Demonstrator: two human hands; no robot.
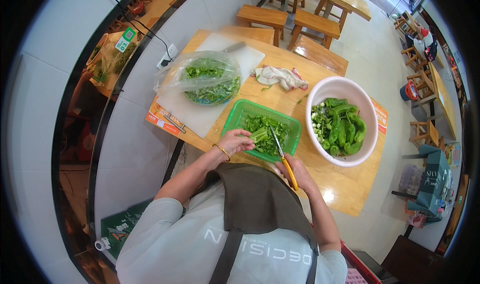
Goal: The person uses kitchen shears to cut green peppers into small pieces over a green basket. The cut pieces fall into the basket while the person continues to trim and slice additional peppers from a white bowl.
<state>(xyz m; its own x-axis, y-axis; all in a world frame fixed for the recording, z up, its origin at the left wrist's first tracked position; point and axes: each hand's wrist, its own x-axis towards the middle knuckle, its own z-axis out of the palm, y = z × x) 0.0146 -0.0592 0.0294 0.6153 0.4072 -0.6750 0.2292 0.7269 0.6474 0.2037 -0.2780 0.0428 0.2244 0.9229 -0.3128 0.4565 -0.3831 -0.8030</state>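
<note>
My left hand (237,143) pinches a piece of green pepper (259,135) over a green plastic basket (233,113). Cut green pepper pieces (275,132) lie in the basket. In my right hand (298,171) are scissors with yellow handles (289,172), their blades reaching over the cut pieces close to the held pepper. To the right, a white plastic basin (371,134) contains whole green peppers (342,128) and a heap of pale-green stem ends (320,123). At the back left, a bowl of chopped greens (210,91) sits inside a clear plastic bag (168,76).
A white cutting board (202,121) lies under the bagged bowl, with a knife (235,47) at its far end. Behind the basket is a crumpled cloth (281,77). Wooden stools (262,16) stand beyond the table (345,188); a tiled wall (129,108) borders its left side.
</note>
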